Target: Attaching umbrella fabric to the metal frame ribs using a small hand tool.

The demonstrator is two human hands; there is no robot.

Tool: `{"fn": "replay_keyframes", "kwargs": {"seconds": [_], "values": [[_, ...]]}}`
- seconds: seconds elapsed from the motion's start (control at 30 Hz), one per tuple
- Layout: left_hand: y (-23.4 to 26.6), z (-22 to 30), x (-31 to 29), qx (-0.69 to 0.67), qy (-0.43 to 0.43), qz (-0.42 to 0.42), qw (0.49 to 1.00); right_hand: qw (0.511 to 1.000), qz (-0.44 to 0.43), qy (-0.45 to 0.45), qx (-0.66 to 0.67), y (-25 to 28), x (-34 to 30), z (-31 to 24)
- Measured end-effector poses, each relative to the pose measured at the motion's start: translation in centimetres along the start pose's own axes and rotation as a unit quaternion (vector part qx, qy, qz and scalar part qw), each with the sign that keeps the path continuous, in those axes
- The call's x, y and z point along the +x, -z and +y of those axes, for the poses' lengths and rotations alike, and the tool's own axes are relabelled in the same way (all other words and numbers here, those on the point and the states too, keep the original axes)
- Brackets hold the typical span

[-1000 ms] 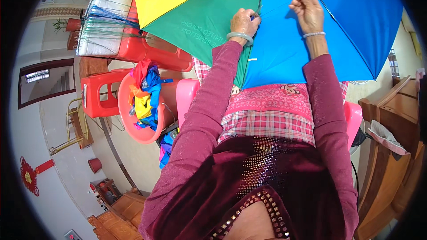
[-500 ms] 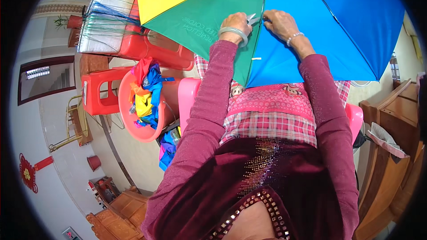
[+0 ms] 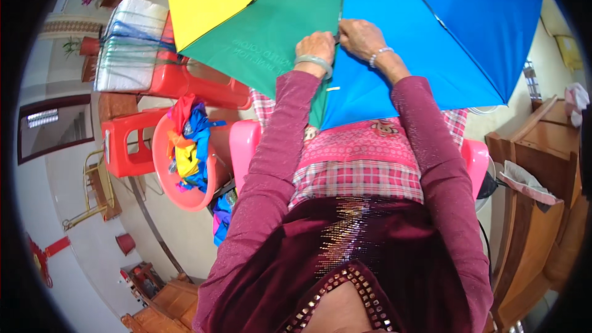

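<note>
An open multicoloured umbrella [image 3: 425,65] with yellow, green, blue and purple panels lies across my lap, its thin dark ribs showing on the near side. My left hand [image 3: 316,49], with a pale bangle at the wrist, is closed over the green panel near the green-blue seam. Snips with silvery blades showed in it a moment ago; now its curled fingers hide them. Close beside it, my right hand [image 3: 361,38], wearing a beaded bracelet, pinches the umbrella at the rib along that seam. The fingertips of both hands are largely hidden. A small white tag [image 3: 333,89] hangs near the seam's lower end.
On my left, a pink bucket [image 3: 161,176] holds crumpled coloured cloth [image 3: 188,148]. Beside it are a red stool [image 3: 120,142] and a white foam block [image 3: 126,55] draped with blue and green strands. Pink chair arms [image 3: 245,148] flank me. Wooden furniture [image 3: 524,160] stands at the right.
The whole view has shifted, so the umbrella and hands sit further left. My hands have come closer together at the seam, and the snips' blades have gone out of sight.
</note>
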State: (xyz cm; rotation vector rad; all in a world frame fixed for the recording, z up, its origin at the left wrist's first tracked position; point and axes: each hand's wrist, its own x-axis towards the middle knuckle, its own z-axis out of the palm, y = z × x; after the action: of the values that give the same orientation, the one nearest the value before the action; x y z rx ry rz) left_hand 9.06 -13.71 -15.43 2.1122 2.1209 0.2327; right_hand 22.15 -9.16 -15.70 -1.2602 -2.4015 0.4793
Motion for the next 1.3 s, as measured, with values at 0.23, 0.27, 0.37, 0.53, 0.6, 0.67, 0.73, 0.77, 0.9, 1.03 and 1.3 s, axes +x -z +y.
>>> {"fn": "replay_keyframes", "kwargs": {"seconds": [0.23,0.27,0.37,0.53,0.6,0.67,0.73,0.77,0.9,1.03,1.3], "values": [[0.8,2.1,1.3,-0.065,-0.002,-0.036,0.997,1.000,-0.010,0.012,0.027,3.1,0.2,1.6],[0.9,2.3,1.5,-0.066,-0.004,-0.032,0.997,1.000,-0.012,0.002,0.023,4.0,0.5,1.9],[1.4,3.1,1.5,-0.101,0.093,-0.032,0.990,0.999,0.006,0.049,0.007,8.9,1.1,2.3],[3.9,0.1,4.2,-0.050,0.111,-0.146,0.982,0.972,0.225,-0.041,0.045,25.9,-2.6,1.9],[6.0,-1.3,5.5,0.046,0.068,-0.189,0.979,0.953,0.276,-0.114,0.041,30.7,-4.6,4.8],[8.5,-2.9,6.1,0.099,0.092,-0.193,0.972,0.933,0.287,-0.214,-0.048,32.8,-6.0,6.6],[10.7,-5.0,6.4,0.152,0.078,-0.205,0.964,0.920,0.288,-0.204,-0.168,33.2,-7.3,9.9],[11.6,-5.3,6.6,0.153,0.076,-0.203,0.964,0.893,0.285,-0.197,-0.289,33.2,-8.1,11.6],[14.2,-6.2,7.2,0.196,0.118,-0.112,0.967,0.866,0.240,-0.303,-0.318,32.5,-9.2,15.6],[14.0,-6.1,8.2,0.202,0.130,-0.027,0.970,0.908,0.225,-0.200,-0.290,32.4,-10.0,16.0],[6.8,2.1,7.0,-0.065,0.007,-0.067,0.996,0.935,0.114,-0.281,0.183,29.8,-8.9,10.6]]}}
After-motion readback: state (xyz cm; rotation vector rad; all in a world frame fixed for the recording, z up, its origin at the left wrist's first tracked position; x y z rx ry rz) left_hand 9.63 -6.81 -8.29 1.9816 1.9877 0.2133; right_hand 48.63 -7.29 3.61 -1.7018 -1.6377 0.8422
